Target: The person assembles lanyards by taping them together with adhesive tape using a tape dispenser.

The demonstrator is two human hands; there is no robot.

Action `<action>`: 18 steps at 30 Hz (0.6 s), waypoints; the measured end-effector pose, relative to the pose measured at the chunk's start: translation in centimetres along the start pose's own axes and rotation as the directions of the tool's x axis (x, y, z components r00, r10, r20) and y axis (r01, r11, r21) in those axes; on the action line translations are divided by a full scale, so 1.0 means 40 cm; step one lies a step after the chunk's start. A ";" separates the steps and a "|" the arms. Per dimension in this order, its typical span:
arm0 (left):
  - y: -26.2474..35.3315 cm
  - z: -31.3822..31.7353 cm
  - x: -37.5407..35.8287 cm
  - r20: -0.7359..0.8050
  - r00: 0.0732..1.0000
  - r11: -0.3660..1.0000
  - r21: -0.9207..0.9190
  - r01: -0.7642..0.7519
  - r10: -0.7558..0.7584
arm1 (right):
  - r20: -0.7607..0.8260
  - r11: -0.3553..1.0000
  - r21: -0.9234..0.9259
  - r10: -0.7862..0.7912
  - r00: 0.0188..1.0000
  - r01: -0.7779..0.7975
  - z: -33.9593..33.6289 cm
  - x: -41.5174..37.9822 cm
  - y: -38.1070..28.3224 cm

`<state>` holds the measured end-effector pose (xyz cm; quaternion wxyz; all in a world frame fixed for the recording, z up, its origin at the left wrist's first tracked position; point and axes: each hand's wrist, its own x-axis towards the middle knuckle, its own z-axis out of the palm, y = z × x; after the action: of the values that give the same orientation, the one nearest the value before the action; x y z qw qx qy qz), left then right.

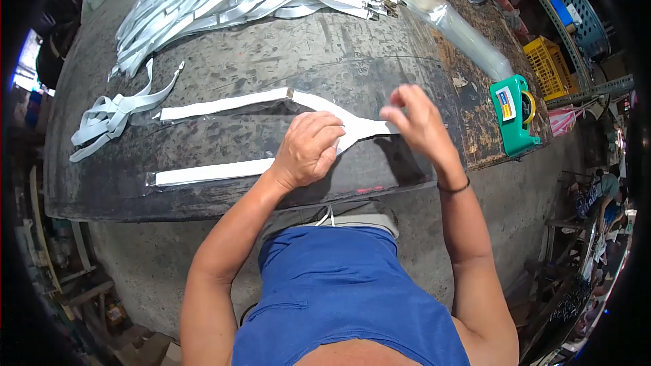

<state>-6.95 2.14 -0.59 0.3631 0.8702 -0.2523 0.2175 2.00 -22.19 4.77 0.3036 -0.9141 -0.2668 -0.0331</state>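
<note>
A pair of white suspenders lies spread in a Y on the dark worktable. Its two long straps run to the left, and a metal clip shows on the upper one. Clear plastic shows around the strap ends. My left hand rests at the lower strap near the join, fingers curled; what they grip is hidden beneath them. Over the short right-hand strap is my right hand, its fingers bent and the thumb apart from them, with nothing visible between.
Many white suspenders are heaped at the back. Another tangled pair lies at the left. Clear plastic sleeves and a green tape dispenser sit at the right. Beyond the edge is a yellow crate.
</note>
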 end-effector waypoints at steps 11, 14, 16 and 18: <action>0.014 -0.157 -0.097 -0.045 0.984 0.962 0.208 0.178 -0.172 | -0.031 0.954 -0.296 -0.044 0.999 0.033 -0.034 -0.083 0.169; 0.008 -0.182 -0.168 0.037 0.956 0.900 0.350 0.260 -0.290 | -0.081 0.930 -0.366 0.008 0.997 -0.037 -0.075 -0.073 0.239; 0.015 -0.192 -0.186 0.048 0.952 0.871 0.420 0.256 -0.303 | -0.058 0.899 -0.422 0.103 0.993 -0.118 -0.087 -0.068 0.243; 0.020 -0.191 -0.202 0.037 0.951 0.866 0.425 0.263 -0.306 | -0.294 0.883 -0.467 -0.103 0.950 -0.049 -0.072 -0.064 0.222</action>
<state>-15.20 9.57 0.18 0.1845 0.9649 -0.0875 0.1651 4.60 -31.00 1.77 0.1112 -0.9395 -0.2127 -0.2443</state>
